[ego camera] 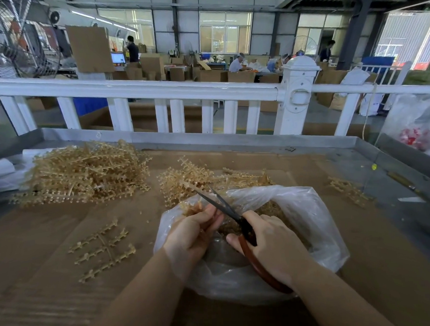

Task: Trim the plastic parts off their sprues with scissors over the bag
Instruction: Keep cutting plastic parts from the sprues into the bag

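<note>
A clear plastic bag (309, 222) lies open on the cardboard-covered table, with tan cut parts inside. My left hand (190, 236) grips a tan plastic sprue (192, 207) over the bag's mouth. My right hand (270, 247) holds scissors (227, 209) by their red-brown handles. The dark blades are parted and point up-left beside the sprue. A bare trimmed sprue (104, 248) lies on the table left of the bag.
A big heap of tan sprues (85, 174) sits at the far left, a smaller heap (185, 179) just behind the bag. A few sprues (347, 190) lie at the right. A metal rim (207, 135) and a white fence (155, 91) bound the table.
</note>
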### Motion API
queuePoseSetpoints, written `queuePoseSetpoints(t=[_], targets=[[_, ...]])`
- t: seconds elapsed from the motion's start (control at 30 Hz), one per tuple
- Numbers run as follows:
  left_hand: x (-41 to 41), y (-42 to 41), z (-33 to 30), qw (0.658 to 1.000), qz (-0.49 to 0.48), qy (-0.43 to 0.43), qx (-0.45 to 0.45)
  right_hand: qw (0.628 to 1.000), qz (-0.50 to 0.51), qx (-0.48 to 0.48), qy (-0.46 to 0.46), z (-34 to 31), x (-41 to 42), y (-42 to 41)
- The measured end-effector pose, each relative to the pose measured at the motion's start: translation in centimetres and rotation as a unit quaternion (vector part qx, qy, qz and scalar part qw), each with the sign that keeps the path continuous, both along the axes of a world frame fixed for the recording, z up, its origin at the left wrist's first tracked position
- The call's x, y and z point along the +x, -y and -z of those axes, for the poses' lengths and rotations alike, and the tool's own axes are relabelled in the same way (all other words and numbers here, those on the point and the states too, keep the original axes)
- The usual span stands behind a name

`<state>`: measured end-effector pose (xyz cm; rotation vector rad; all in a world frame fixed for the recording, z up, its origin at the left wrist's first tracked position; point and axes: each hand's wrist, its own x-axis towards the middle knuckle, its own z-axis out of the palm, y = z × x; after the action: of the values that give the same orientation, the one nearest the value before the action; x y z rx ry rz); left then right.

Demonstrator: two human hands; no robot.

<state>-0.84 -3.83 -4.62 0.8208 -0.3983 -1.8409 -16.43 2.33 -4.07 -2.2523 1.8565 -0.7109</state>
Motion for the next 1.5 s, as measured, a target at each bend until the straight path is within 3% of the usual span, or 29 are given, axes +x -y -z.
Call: queuePoseSetpoints(t=[0.57,0.93,1.5], targets=[[-0.2,0.1,-0.2,0.998,0.045,0.032,0.001,0.999,-0.021,-0.049,0.006,0.7,-0.1,0.1],[-0.2,-0.3,-0.7,0.997,0.062,0.049,0.025,0.996,-0.022,-0.074,-0.052,1.0,-0.2,0.4],[0.0,-0.4,-0.8,0.996,0.066,0.050,0.033,0.994,-0.015,-0.091,-0.058,1.5,-0.1,0.6]])
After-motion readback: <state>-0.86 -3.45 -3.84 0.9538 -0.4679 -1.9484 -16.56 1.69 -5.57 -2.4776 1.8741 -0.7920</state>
